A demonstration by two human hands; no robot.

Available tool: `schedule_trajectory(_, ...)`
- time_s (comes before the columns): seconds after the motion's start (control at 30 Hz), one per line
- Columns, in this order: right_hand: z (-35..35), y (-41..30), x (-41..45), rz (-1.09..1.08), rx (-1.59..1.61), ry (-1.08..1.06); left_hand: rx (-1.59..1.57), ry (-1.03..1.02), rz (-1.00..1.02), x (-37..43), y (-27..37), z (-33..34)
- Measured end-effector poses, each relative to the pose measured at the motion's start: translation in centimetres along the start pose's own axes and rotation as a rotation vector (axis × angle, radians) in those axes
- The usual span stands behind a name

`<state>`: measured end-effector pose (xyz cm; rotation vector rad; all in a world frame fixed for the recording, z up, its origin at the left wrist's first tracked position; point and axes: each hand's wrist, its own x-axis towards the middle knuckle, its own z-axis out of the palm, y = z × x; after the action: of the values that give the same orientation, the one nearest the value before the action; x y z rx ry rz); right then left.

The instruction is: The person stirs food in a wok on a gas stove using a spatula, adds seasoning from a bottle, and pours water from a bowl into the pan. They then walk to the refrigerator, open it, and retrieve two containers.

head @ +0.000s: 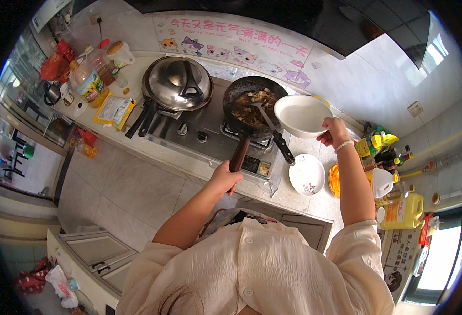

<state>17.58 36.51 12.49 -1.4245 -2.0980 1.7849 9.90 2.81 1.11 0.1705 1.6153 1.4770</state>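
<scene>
My left hand [226, 178] is closed around the dark wooden handle [239, 154] of a black wok [231, 88] on the right burner. Browned pieces of food [250, 106] lie in the wok with some liquid. A metal spatula [268, 120] leans in it, its black handle sticking out over the stove's front right corner. With my right hand [333, 132] I grip the rim of a large white bowl [302, 114], held at the wok's right side; its visible inside shows no food. Below the bowl, a white plate [306, 175] with a small printed pattern sits on the counter.
A lidded pan [178, 83] covers the left burner, its handles pointing forward. Left of it are an oil bottle [89, 86] and a yellow packet [115, 111]. An orange dish [334, 181], sauce bottles [392, 157] and a yellow jug [402, 210] stand at right. The range hood [294, 19] hangs above.
</scene>
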Motion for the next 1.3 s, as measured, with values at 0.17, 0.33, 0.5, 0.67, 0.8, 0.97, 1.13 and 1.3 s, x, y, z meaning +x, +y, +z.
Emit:
schedule_trajectory(0.17,0.0,-0.3,0.7,-0.025,-0.010,0.003,0.062,0.021,-0.006,0.1,0.1,0.0)
schedule_trajectory(0.33,1.9,-2.7,2.9,-0.150,-0.095,0.107,0.029,0.027,0.001,0.0,0.3,-0.2)
schedule_trajectory(0.5,4.3,-5.5,6.8,-0.343,-0.157,0.129,0.199,0.106,-0.017,-0.2,1.4,-2.9)
schedule_trajectory(0.67,2.7,-6.2,14.4,-0.725,-0.615,0.325,0.235,-0.005,0.000,0.0,4.2,-5.6)
schedule_trajectory(0.8,5.5,-8.5,11.5,-1.091,-1.055,0.208,0.185,0.024,-0.063,-0.3,3.7,-7.9)
schedule_trajectory(0.97,5.5,-8.2,8.9,-1.440,-1.281,0.247,0.166,0.017,-0.050,-0.5,4.3,-7.6)
schedule_trajectory(1.13,5.1,-7.2,7.9,-1.494,-1.267,0.499,0.157,-0.001,-0.046,-0.2,4.1,-7.9)
schedule_trajectory(1.3,2.6,-2.8,7.6,-0.890,-0.798,0.633,0.156,-0.039,-0.051,0.0,4.2,-7.8)
